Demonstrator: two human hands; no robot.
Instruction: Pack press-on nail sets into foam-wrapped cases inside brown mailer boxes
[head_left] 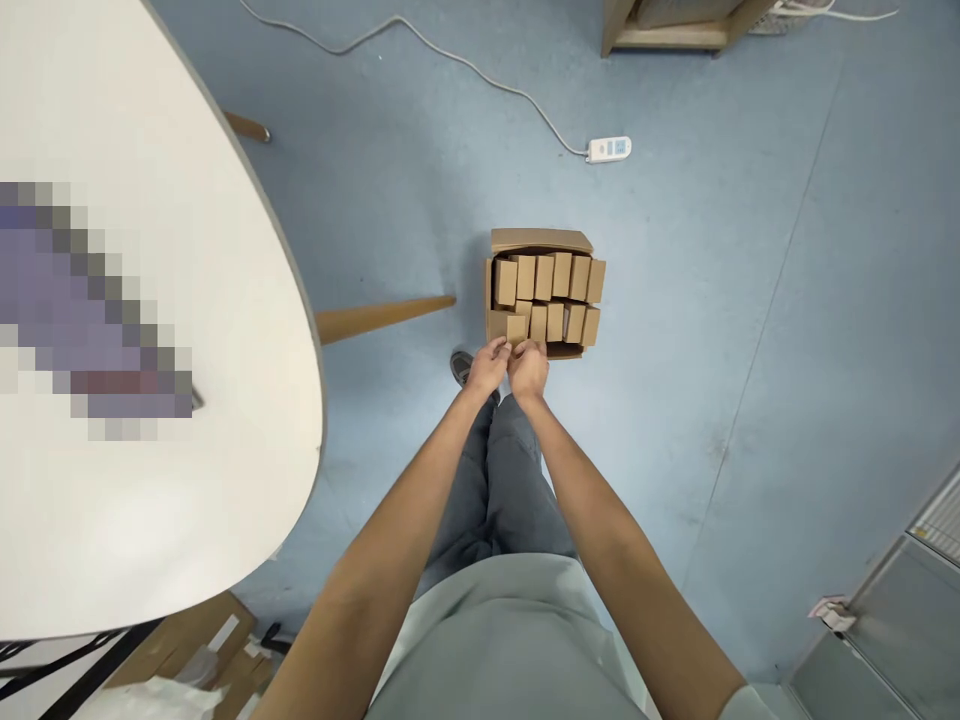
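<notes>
An open cardboard carton (541, 240) stands on the floor in front of my feet, with two rows of small brown boxes inside. At the carton's near left corner, one small cardboard box (515, 327) sits nearest to me. My left hand (489, 366) has its fingers closed at the near side of that box. Right beside it, my right hand (529, 371) is also closed at the box, fingertips almost meeting the left ones. The part of the box between my fingers is mostly hidden.
A white round-edged table (247, 480) fills the left side, its wooden leg (382, 317) slanting towards the carton. Beyond lies a white power strip (609, 150) with a long cable (465, 62). Cardboard boxes (187, 650) lie lower left; a grey cabinet (892, 620) stands lower right.
</notes>
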